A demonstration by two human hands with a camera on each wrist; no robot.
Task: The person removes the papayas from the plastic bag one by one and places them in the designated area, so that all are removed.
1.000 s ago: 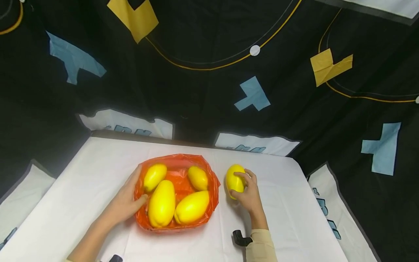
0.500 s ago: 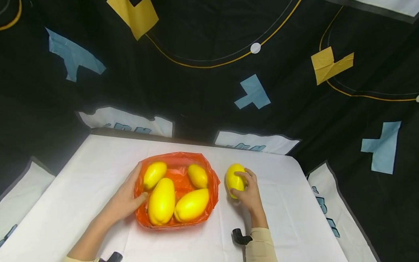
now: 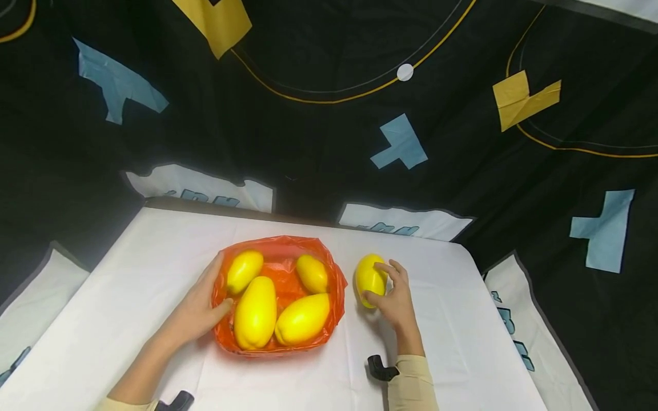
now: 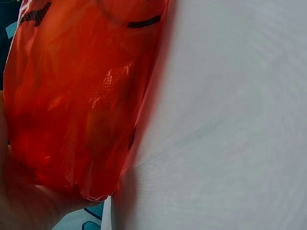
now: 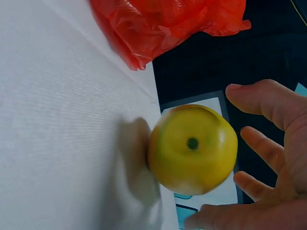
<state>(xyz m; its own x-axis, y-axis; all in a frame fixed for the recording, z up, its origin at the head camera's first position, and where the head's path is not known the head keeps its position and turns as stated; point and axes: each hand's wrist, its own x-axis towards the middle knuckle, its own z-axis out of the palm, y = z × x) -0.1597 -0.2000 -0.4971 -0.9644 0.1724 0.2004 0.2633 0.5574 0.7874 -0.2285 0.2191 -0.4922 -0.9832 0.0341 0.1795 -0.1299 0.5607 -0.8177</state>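
Note:
A red plastic bag, its mouth facing up, stands on the white table with several oblong yellow fruits inside. My left hand grips the bag's left side, thumb over the rim and fingers along the outer wall. The left wrist view shows that wall up close. One more yellow fruit rests on the table just right of the bag. Around its right side my right hand is spread. In the right wrist view the thumb and fingers stand apart from the fruit, whose dark end spot faces the camera.
The white table extends around the bag to both sides. Behind its far edge hangs a black cloth with printed yellow and blue shapes. A black camera mount sticks out beside the right sleeve.
My right hand's fingers have loosened and drawn slightly rightward from the single fruit, which stays in place. The left hand keeps its hold on the bag. The head view has shifted slightly.

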